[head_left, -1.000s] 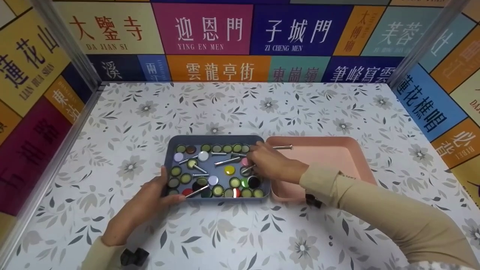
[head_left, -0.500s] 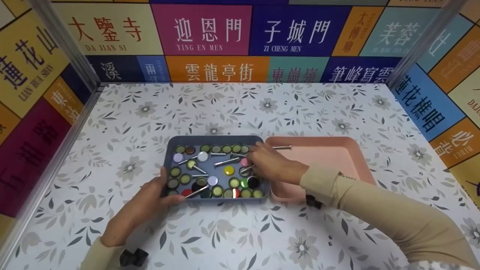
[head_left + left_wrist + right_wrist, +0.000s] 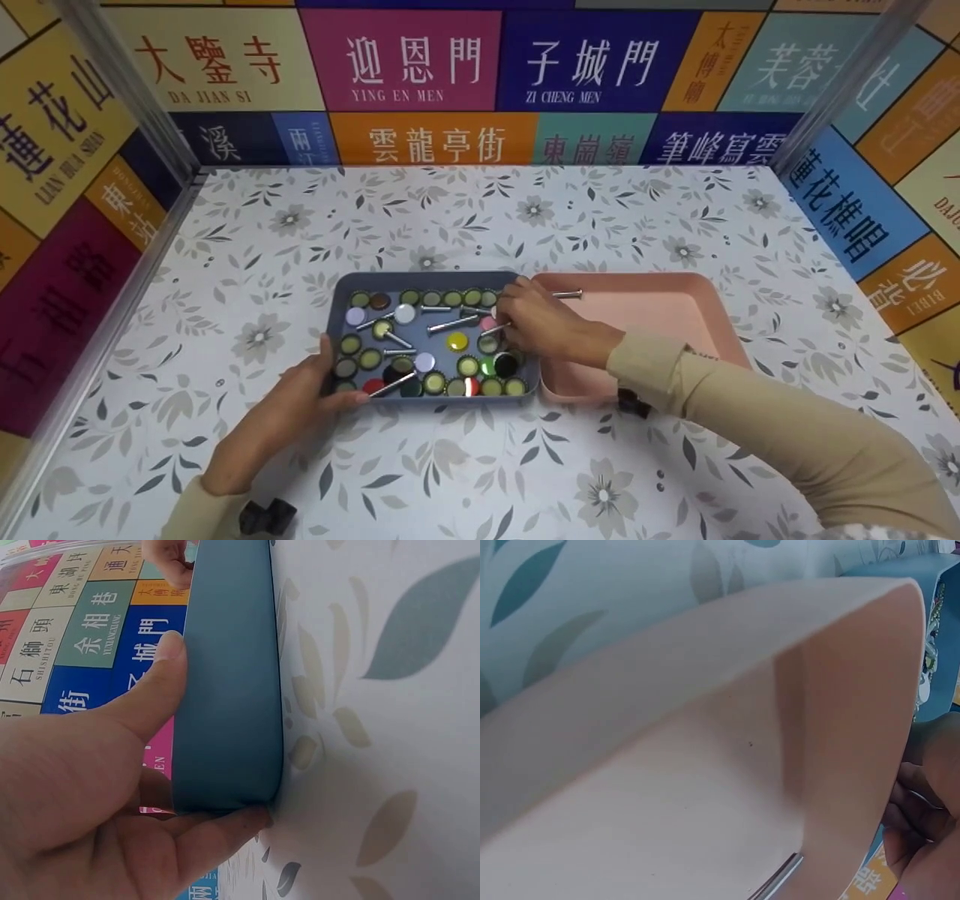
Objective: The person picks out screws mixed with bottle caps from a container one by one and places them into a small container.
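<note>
At the middle of the table (image 3: 427,225), whose white top is printed with grey leaves and flowers, sits a smooth, matt blue tray (image 3: 431,280), rectangular with rounded corners, and just beside it at 3 o'clock stands a pink tray (image 3: 652,311) of much the same shape. Scattered over the blue floor are round bottle caps (image 3: 370,358) with crimped edges, many turned to show pale green insides, among them a glossy yellow cap (image 3: 457,341) right of centre. Slim silvery screws (image 3: 453,324) lie between and across them. At the blue tray's 8 o'clock corner the left hand (image 3: 292,397) grips the wall, thumb on the near rim and fingers round the side. Toward 2 o'clock in that tray, the right hand (image 3: 536,319) has its fingers curled, pinching one thin screw (image 3: 493,330) near its end, tilted above a cap. Another metal screw (image 3: 566,294) lies inside the pink tray, near its 11 o'clock corner. Beige cloth covers the right sleeve (image 3: 735,397); at 12 o'clock stands a flat wall (image 3: 420,60) of coloured, lettered rectangles.
</note>
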`<act>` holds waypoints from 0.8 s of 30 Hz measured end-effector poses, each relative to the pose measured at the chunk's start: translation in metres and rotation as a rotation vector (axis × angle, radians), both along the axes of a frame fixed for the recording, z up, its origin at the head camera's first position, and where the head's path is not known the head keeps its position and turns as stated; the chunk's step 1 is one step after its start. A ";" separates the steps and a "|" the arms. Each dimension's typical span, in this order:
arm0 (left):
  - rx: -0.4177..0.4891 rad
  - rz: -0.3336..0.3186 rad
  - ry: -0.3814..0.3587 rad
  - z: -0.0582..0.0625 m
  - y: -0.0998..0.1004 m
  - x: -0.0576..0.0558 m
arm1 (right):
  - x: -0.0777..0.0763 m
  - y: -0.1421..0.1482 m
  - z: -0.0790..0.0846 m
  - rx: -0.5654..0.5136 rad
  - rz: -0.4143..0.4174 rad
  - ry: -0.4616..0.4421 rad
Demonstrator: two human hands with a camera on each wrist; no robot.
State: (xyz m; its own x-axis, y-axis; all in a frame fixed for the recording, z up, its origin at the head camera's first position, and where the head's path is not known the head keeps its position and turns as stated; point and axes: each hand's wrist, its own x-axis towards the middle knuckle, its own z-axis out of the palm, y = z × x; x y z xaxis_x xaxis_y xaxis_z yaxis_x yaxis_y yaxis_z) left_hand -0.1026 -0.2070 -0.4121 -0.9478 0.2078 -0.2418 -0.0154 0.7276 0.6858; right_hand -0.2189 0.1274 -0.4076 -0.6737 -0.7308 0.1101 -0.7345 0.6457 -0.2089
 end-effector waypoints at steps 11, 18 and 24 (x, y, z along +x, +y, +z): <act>0.000 -0.016 0.019 -0.002 0.000 0.000 | 0.000 0.009 0.002 -0.037 0.013 -0.007; -0.017 -0.013 0.018 -0.001 0.000 0.001 | -0.002 0.014 0.002 -0.081 0.034 0.066; -0.032 -0.014 0.019 -0.001 0.000 0.001 | -0.003 0.020 0.004 -0.125 0.008 0.050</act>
State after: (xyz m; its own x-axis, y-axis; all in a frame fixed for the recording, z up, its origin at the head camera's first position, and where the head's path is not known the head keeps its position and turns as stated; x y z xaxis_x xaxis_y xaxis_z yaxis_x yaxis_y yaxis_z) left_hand -0.1016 -0.2071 -0.4134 -0.9494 0.2131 -0.2308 0.0072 0.7495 0.6620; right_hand -0.2215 0.1470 -0.4034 -0.6590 -0.7149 0.2337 -0.7512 0.6106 -0.2506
